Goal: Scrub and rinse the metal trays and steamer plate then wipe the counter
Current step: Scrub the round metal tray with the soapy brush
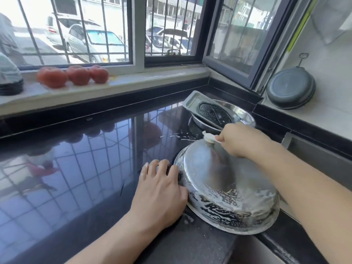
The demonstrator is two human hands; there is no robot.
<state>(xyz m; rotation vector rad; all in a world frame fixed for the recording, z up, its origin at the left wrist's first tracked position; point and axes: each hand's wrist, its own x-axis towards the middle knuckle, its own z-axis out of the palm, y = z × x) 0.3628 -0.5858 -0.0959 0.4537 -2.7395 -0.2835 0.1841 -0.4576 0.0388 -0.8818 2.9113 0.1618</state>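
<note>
Here, seen from your head looking down at a glossy black counter (80, 168) under a barred window.

Basin: a round metal basin (228, 189) sits upside down on the counter's right end, beside the sink (314, 155). It tilts, its far rim raised and its near rim low. Soap foam streaks its wall.

Your left hand: your left hand (162, 189) lies on the counter just left of the basin. Your fingers are curled over the basin's left rim, gripping it, and your thumb touches its wall.

Your right hand: your right hand (242, 139) reaches across above the basin to its far rim. Your fingers are closed round the handle of a small white brush (209, 138), whose head rests on the top of the basin's far edge.

Hands together: the two hands are apart, one on each side of the basin, with the basin between them.

Other washing: behind the basin, well past your right hand, a second metal basin (245, 115) stands right way up. A rectangular metal tray (192, 100) leans in it, with a round perforated steamer plate (215, 112) against the tray.

Counter: white drops of foam (177, 136) lie on the black surface between the two basins.

Sill: three red tomatoes (73, 75) sit in a row on the window sill.

Right wall: a dark round pan (290, 88) leans against the tiles.
</note>
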